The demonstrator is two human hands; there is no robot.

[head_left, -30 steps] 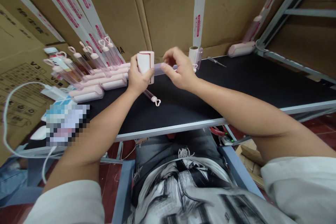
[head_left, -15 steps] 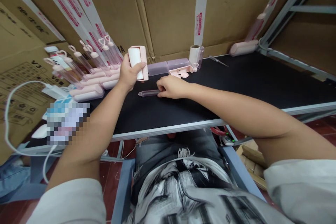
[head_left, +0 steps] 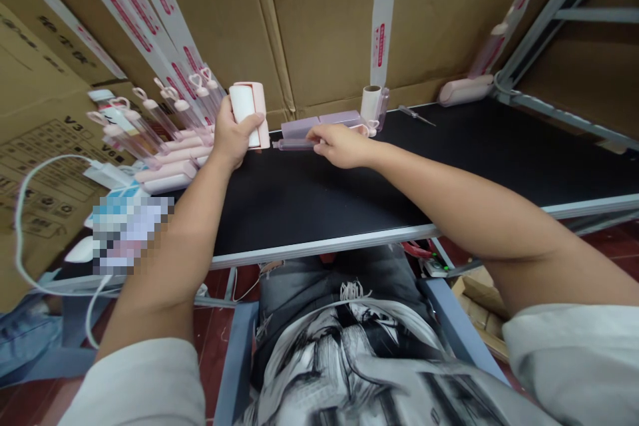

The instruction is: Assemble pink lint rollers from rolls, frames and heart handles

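We wore a loose shirt [head_left: 399,383] with wide, pale short sleeves [head_left: 134,383], a sketchy black-and-grey print [head_left: 322,353], dark trousers [head_left: 294,289] and frayed white threads [head_left: 351,290] by the hem.

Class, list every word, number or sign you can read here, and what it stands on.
"V3": on the left cardboard.
"V6": lower on that cardboard.
Too small or blurred to read: the cardboard's other characters, the red print on the tape, the bottle label.
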